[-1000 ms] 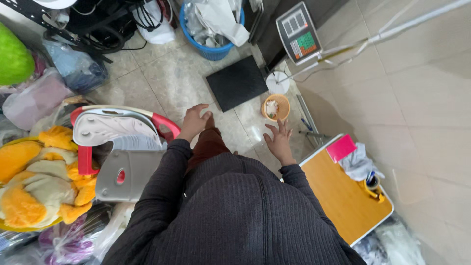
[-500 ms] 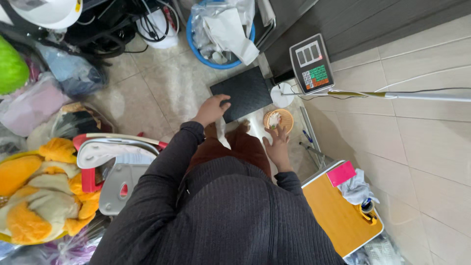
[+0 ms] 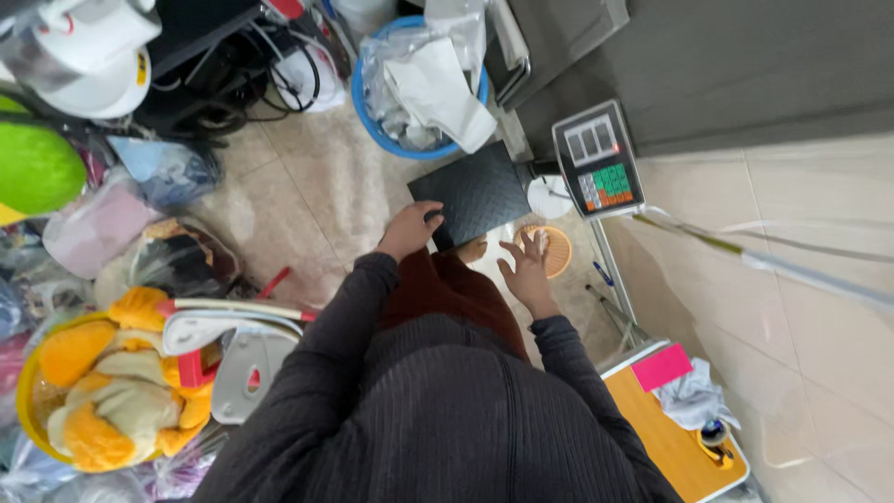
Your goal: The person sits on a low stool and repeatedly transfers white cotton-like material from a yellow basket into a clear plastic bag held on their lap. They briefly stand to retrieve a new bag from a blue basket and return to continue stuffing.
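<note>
Left hand [image 3: 410, 230] apparently grips black scale platform [image 3: 473, 194].

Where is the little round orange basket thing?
In the head view, the small round orange woven dish sits on the floor right of centre, just past the right hand, below the scale's grey display panel.

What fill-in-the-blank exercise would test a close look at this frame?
1. The left hand rests on the edge of the black ____ platform.
2. The right hand hovers over a round ____ dish.
3. The basin behind the platform is ____.
4. The low table carries a ____ pad.

Missing: scale; orange; blue; pink
</note>
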